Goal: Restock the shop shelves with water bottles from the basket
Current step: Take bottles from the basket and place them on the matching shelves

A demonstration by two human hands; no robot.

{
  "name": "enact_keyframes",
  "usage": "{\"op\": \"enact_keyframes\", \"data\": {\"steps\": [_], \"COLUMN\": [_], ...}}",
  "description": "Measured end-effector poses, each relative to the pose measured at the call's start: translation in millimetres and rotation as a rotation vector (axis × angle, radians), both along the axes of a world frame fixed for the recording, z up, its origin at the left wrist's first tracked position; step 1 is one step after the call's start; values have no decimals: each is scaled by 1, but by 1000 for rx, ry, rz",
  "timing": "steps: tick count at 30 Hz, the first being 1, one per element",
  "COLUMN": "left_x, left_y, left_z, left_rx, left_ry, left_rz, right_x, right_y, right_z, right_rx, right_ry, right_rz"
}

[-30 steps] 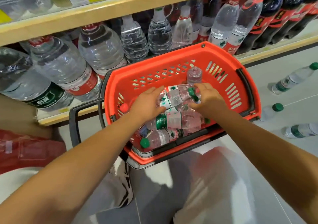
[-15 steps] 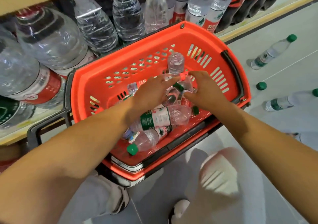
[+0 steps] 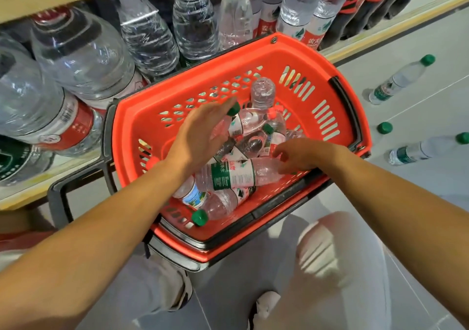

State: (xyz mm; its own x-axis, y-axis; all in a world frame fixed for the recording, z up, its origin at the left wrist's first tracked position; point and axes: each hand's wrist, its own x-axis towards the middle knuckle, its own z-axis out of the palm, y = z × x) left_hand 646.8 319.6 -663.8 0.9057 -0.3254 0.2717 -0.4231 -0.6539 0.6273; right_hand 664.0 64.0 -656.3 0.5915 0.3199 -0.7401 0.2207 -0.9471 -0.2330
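Note:
A red plastic basket (image 3: 302, 50) stands on the floor against the bottom shelf, with several small water bottles piled in it. My left hand (image 3: 200, 134) reaches in from the left and holds a green-capped bottle (image 3: 234, 120) with its cap tilted up at my fingertips. My right hand (image 3: 299, 154) hangs over the near right of the pile. Its loosely curled fingers touch the base end of a green-labelled bottle (image 3: 233, 177) that lies on its side. Another bottle (image 3: 262, 92) stands upside down at the back of the basket.
Large water bottles (image 3: 83, 58) and slimmer ones (image 3: 195, 25) fill the bottom shelf behind the basket, with dark soda bottles (image 3: 360, 7) at right. Two small bottles (image 3: 398, 81) (image 3: 426, 149) and a loose green cap (image 3: 384, 128) lie on the grey floor at right. My knee (image 3: 337, 266) is below the basket.
My view has dropped closer to the basket. My left hand has lifted a green-capped bottle's neck upward. My right hand has moved back and down from the middle of the pile to the green-labelled bottle.

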Motion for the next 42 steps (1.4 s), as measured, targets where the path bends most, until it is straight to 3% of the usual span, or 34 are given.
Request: {"op": "enact_keyframes", "data": {"steps": [4, 12, 16, 19, 24, 32, 37, 42], "left_x": [-1, 7, 3, -3, -3, 4, 6, -18], "left_y": [2, 6, 20, 36, 54, 66, 79, 95], "left_z": [5, 31, 42, 48, 55, 63, 117, 225], "left_rx": [-89, -184, -247, -310, -365, -474, -503, -489], "left_ry": [8, 14, 87, 78, 71, 151, 208, 331], "left_rz": [-11, 244, 379, 445, 516, 516, 542, 552], "right_x": [-2, 18, 12, 4, 1, 0, 0, -10], "right_y": [-3, 26, 79, 113, 137, 158, 165, 165], "right_z": [1, 62, 70, 50, 24, 24, 90, 215], "right_rx": [9, 734, 1042, 1010, 984, 849, 850, 768], "right_ry": [25, -520, -596, -643, -601, -601, -608, -537], "right_rz": [13, -278, -581, -606, -443, -429, -552, -585]}}
